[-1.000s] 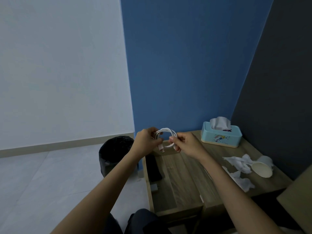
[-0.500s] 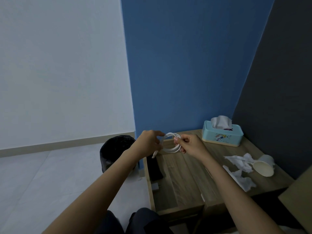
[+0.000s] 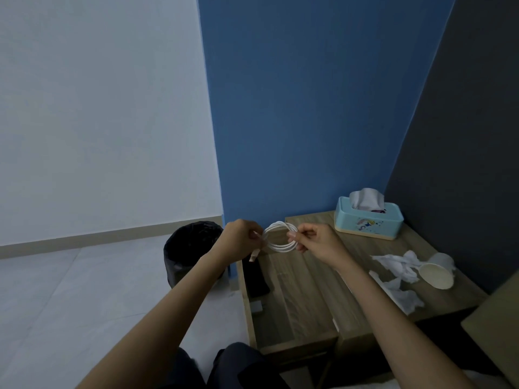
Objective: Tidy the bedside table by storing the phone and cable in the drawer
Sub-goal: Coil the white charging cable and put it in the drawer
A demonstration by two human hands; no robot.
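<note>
Hands: the left hand and right hand are pinching a coiled white cable above the open drawer.
Phone: lying dark inside the drawer, its far end hidden.
Plug: dangling, blurred.

Phone in open drawer; tissue box behind on table
</note>
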